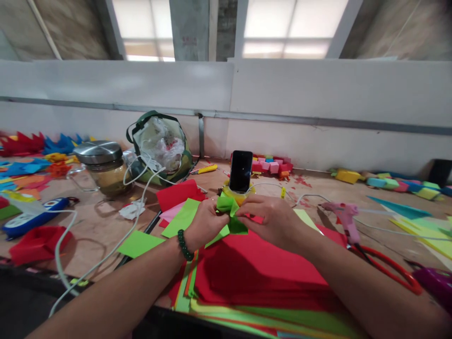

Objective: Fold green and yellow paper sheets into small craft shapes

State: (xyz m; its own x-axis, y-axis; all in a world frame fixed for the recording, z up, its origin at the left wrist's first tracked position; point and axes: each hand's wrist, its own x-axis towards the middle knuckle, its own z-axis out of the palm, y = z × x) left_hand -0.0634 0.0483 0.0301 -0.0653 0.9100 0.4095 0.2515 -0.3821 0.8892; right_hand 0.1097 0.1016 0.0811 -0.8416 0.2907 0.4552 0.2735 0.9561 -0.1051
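Both of my hands meet over a stack of red paper sheets point(261, 268), pinching one folded piece of bright green paper point(233, 212). My left hand point(206, 223), with a dark green bead bracelet point(184, 245) on its wrist, grips the paper's left side. On the other side, the fingers of my right hand point(270, 219) are closed on the green paper's right edge. Flat green sheets point(181, 219) lie beside my left hand. A black phone point(241, 171) stands upright just behind the folded paper.
A pink glue gun point(348, 219) and orange-handled scissors point(388, 268) lie at right. To the left stand a lidded glass mug point(104, 172) and a camouflage bag point(187, 160). A white cable point(136, 223) crosses the table's left side. A yellow cutter point(206, 169) lies near the wall.
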